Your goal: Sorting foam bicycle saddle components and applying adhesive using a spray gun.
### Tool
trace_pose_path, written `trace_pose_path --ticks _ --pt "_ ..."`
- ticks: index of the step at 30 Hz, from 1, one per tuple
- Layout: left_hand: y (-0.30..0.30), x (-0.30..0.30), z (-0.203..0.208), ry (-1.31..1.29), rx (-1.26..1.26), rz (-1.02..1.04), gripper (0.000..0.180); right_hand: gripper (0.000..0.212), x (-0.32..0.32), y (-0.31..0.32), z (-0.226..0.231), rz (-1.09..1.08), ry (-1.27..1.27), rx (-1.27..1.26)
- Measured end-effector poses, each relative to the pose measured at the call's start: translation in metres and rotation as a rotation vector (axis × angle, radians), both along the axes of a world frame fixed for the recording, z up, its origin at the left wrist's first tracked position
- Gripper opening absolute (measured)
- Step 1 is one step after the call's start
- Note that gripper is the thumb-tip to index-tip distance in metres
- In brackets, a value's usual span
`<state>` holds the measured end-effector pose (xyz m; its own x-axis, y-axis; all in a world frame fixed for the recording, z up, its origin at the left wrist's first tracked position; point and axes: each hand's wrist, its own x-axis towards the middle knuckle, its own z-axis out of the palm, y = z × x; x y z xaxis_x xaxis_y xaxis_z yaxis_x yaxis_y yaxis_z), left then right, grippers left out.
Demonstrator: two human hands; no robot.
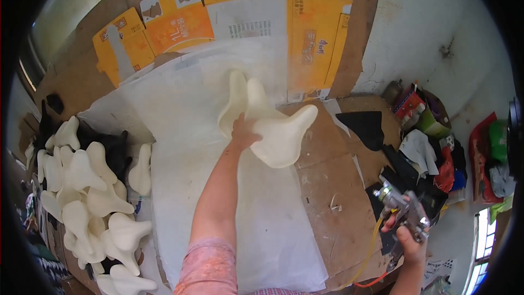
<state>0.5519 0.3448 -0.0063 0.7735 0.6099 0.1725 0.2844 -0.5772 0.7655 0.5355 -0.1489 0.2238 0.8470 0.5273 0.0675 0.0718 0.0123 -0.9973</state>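
Note:
Cream-coloured foam bicycle saddle pads lie near the middle of the white sheet. My left hand (245, 132) reaches in between two of them, a wide one (281, 139) on its right and a narrower upright-leaning one (233, 101) on its left. Its fingers close on the wide saddle pad's edge and are partly hidden there. At the right, my right hand (408, 240) grips a metal spray gun (403, 213), with a yellow hose and a red hose running from below it. The gun is held away from the pads.
A pile of similar saddle pads (82, 186) stands at the left. Opened yellow cartons (315, 38) line the back behind the white sheet (191, 186). Brown cardboard (333, 196) lies right of it, with black sheet pieces (364, 127) and a heap of coloured cloths and bags (423, 150) beyond.

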Motion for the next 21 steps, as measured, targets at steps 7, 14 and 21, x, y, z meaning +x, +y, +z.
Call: trace_pose_path --ticks 7,14,21 --pt "-0.057 -0.034 -0.011 -0.324 0.185 0.106 0.048 0.064 0.003 0.011 -0.036 0.123 0.057 -0.094" --pt "-0.015 -0.24 0.015 -0.775 -0.672 0.58 0.058 0.064 0.001 0.061 -0.001 0.092 -0.085 0.052" --pt "0.017 -0.23 0.027 -0.884 -0.808 0.352 0.06 0.053 0.018 0.081 -0.038 0.233 -0.063 -0.209"
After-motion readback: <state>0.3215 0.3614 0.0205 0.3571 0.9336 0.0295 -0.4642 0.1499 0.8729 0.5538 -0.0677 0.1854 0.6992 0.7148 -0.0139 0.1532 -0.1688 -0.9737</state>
